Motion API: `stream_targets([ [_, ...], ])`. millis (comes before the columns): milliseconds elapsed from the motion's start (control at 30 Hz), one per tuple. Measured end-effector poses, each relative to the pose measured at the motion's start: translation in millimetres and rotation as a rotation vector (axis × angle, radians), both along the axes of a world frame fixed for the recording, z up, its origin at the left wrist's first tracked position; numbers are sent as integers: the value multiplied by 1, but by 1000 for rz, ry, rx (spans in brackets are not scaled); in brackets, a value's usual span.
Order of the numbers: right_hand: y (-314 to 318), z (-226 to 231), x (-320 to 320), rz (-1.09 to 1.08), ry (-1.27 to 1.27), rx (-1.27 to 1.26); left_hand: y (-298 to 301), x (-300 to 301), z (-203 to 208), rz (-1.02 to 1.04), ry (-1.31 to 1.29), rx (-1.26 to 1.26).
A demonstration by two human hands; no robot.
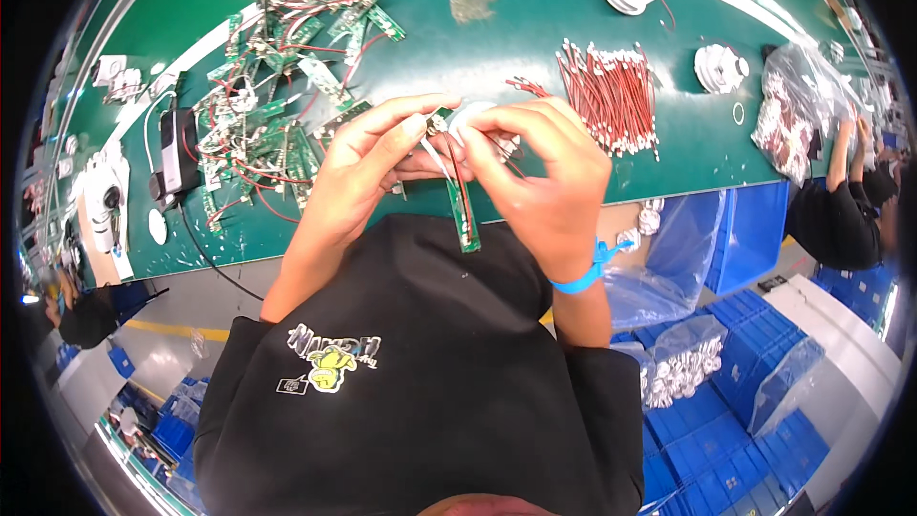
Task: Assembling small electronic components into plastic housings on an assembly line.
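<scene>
Both hands meet above the near edge of the green bench. My left hand (368, 158) is closed, thumb and fingers pinching a small green circuit board (438, 122). A longer green circuit board strip (464, 220) hangs below it, with red and white wires running up between my hands. My right hand (544, 167), with a blue band at the wrist, is closed with its fingertips at the wires. A white round part (470, 118) shows behind the right fingertips; whether they grip it or only the wires is hidden.
A tangled heap of wired circuit boards (277, 86) lies on the left, beside a black device (179, 153) with a cable. Red wire leads (611, 100) are bundled at right, near white round housings (721, 69) and a plastic bag (798, 110). Blue bins (750, 234) stand below.
</scene>
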State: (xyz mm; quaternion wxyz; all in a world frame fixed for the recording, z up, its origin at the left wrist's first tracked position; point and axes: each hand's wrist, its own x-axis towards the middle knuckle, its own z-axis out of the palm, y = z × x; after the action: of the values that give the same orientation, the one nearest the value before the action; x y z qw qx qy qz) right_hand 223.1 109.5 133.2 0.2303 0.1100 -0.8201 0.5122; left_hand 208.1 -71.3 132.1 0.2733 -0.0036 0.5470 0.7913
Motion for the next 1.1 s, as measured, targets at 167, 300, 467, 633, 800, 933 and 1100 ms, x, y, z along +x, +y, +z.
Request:
stream_targets([
  [167,-4,-14,2,-17,237,352,6,4,-6,40,-4,-63],
  [300,-8,-17,6,-49,272,408,10,9,-5,39,-9,-105],
  [467,-6,-19,7,-78,291,366,11,13,-8,88,-24,-46],
  [633,-7,-23,7,-56,295,288,13,15,-9,100,-19,-48],
  [800,-6,-25,6,-60,304,290,13,15,-11,92,-7,-64],
  [933,-4,-23,7,-35,311,336,13,15,-10,97,-5,-82],
  [1100,-5,-22,6,-45,330,339,15,15,-8,101,29,-124],
])
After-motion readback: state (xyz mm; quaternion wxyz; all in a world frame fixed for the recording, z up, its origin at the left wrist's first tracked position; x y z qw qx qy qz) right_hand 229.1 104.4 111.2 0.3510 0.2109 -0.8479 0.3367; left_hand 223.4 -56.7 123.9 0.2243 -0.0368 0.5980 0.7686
